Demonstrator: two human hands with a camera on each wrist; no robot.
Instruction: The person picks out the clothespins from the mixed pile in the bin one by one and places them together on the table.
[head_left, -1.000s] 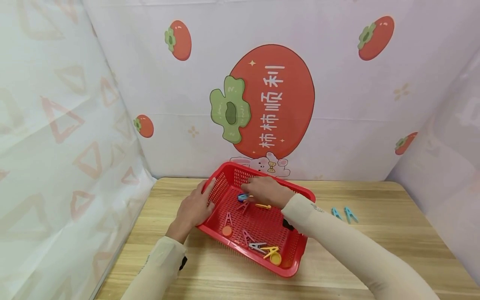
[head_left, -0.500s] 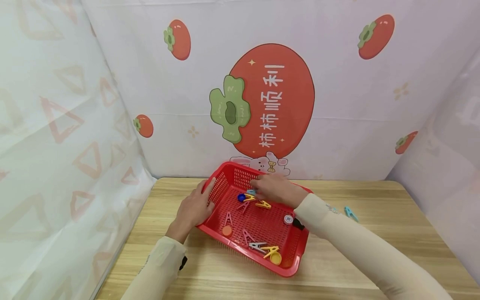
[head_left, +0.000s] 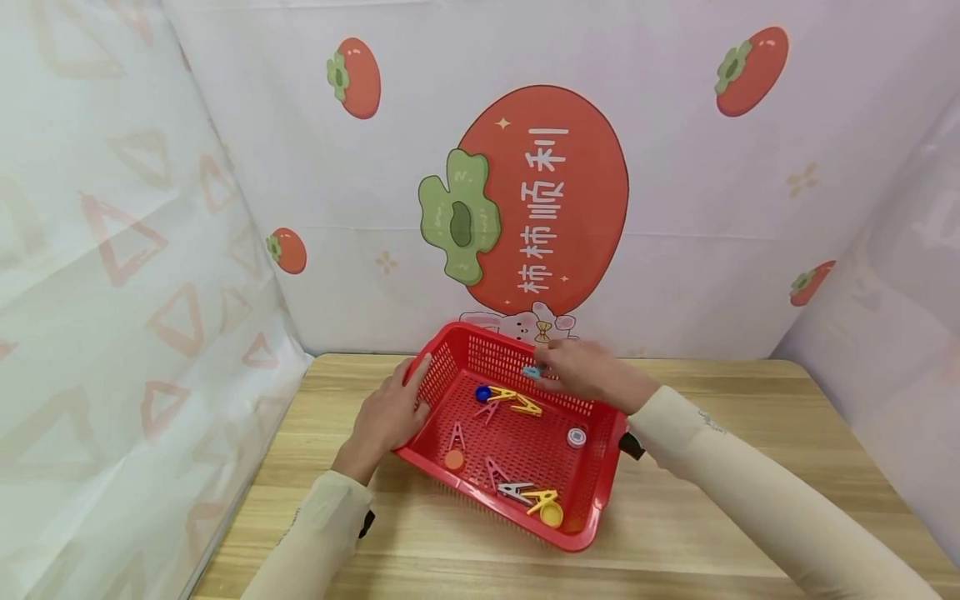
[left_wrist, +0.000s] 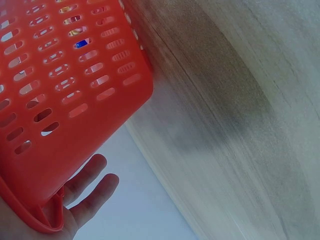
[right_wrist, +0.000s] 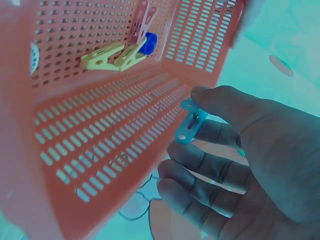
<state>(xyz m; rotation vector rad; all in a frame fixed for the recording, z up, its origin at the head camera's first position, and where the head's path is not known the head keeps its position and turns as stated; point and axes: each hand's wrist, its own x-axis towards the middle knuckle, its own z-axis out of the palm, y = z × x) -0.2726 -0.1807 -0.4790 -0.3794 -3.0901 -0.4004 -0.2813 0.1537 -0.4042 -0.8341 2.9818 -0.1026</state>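
Note:
A red plastic basket (head_left: 517, 442) stands on the wooden table. My left hand (head_left: 386, 417) grips its left rim, with fingers (left_wrist: 95, 200) showing beside the wall in the left wrist view. My right hand (head_left: 588, 371) is over the far rim, pinching a light blue clothespin (right_wrist: 191, 122) between thumb and forefinger. Inside lie yellow clothespins (head_left: 527, 406), pink clothespins (head_left: 457, 436), a grey clothespin (head_left: 514, 492), a blue cap (head_left: 483, 393), an orange cap (head_left: 454, 460), a yellow cap (head_left: 551, 514) and a white cap (head_left: 576, 437).
The wooden table (head_left: 697, 517) extends on both sides of the basket. A white cloth backdrop (head_left: 675, 208) printed with persimmons rises behind it, with cloth walls at left and right. My right sleeve (head_left: 750, 467) crosses the right part of the table.
My right hand has moved right and toward the far rim, carrying the blue clothespin away from the blue cap. The two blue clothespins on the table are now hidden. The left hand keeps its place.

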